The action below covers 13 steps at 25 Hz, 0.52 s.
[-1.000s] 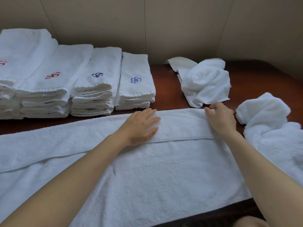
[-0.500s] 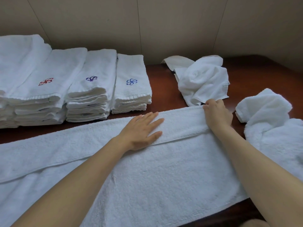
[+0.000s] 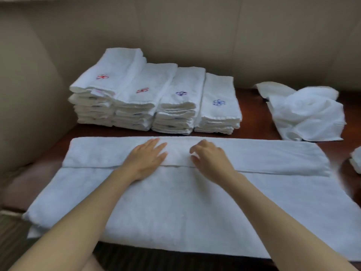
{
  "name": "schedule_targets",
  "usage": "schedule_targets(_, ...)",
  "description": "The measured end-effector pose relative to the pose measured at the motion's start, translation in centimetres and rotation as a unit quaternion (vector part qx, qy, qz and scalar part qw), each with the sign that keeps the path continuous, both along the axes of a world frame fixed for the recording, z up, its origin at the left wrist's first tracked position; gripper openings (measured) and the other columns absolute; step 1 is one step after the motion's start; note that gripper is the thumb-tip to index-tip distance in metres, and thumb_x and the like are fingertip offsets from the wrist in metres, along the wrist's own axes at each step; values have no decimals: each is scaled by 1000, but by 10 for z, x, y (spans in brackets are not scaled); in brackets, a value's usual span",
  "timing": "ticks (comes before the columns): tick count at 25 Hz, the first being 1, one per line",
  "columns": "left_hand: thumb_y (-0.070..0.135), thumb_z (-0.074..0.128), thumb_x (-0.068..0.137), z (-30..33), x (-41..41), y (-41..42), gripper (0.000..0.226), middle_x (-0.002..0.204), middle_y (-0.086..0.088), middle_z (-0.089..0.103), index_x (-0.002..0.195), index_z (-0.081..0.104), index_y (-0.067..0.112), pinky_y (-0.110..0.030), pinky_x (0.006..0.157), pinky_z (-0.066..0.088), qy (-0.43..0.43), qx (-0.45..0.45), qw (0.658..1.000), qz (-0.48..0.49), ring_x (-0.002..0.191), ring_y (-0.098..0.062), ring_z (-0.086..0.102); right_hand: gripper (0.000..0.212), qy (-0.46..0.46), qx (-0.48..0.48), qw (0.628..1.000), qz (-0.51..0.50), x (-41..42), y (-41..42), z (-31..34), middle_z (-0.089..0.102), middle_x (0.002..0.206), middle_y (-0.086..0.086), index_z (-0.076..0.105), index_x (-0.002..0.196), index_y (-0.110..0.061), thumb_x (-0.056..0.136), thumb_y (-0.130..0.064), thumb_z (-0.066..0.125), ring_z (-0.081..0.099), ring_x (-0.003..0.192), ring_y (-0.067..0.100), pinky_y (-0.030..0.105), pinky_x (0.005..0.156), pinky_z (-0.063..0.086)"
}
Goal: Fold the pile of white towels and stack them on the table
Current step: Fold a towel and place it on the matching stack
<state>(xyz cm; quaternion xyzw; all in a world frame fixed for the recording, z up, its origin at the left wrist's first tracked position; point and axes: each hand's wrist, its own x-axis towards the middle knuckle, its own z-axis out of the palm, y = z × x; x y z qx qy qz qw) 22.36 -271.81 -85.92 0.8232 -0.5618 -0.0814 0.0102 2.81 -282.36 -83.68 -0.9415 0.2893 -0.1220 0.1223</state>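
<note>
On towel [image 3: 175,202], right hand [image 3: 211,159] moved beside left hand [image 3: 146,159]

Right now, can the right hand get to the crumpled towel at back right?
Probably yes. The right hand rests on the spread towel, holding nothing, and only bare table lies between it and the crumpled towel.

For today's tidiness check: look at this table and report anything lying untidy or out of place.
One crumpled towel lies unfolded at the table's far right, apart from the four neat folded stacks. Part of another bunched towel shows at the right edge. Nothing looks spilled or damaged.
</note>
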Motion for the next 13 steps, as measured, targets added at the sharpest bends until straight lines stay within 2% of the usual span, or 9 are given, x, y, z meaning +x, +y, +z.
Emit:
schedule_targets(2, 52, 15, 99, -2, 42, 42, 55, 160, 4, 7, 151, 16, 33, -34, 118, 8, -7, -17, 992, 125, 147, -13, 7, 31, 18, -29, 996, 85, 45, 36, -3, 48, 129, 6, 54, 126, -18, 98, -24, 42, 46, 116, 27, 38, 90, 39)
schedule_targets(4, 47, 20, 101, -3, 73, 75, 54, 160, -1, 10, 151, 20, 29, -37, 117, 11, -9, -40, 973, 228, 146, -18, 11, 32, 18, -47, 992, 115, 79, 61, -8, 47, 130, 5, 51, 128, -18, 98, -23, 41, 46, 115, 27, 37, 88, 37)
schedule_targets(7, 40, 35, 99, -1, 110, 106, 50, 150, -12, 33, 142, 39, 15, -41, 108, 29, 9, -132, 922, 364, 136, -31, 32, 34, 6, -69, 989, 129, 126, 90, -16, 46, 129, 5, 46, 131, -17, 96, -16, 42, 46, 114, 27, 36, 86, 38)
schedule_targets(9, 35, 48, 95, 1, 128, 115, 44, 129, -23, 51, 124, 53, 3, -43, 96, 39, 28, -205, 875, 437, 120, -40, 45, 36, -15, -94, 985, 142, 151, 102, -20, 48, 126, 4, 47, 128, -17, 94, -10, 43, 47, 111, 26, 35, 85, 39)
schedule_targets(11, 29, 56, 89, 1, 136, 118, 35, 95, -28, 59, 93, 63, -5, -42, 79, 46, 79, -247, 852, 455, 99, -44, 54, 38, -31, -111, 980, 159, 170, 106, -21, 52, 122, 2, 52, 124, -19, 89, -7, 44, 49, 108, 25, 35, 84, 41)
schedule_targets(13, 20, 59, 85, 5, 139, 117, 27, 68, -16, 52, 61, 54, 8, -33, 62, 41, 133, -274, 834, 459, 76, -37, 50, 33, -42, -117, 978, 168, 180, 103, -23, 55, 117, 1, 59, 117, -20, 89, -8, 47, 50, 103, 25, 35, 80, 41)
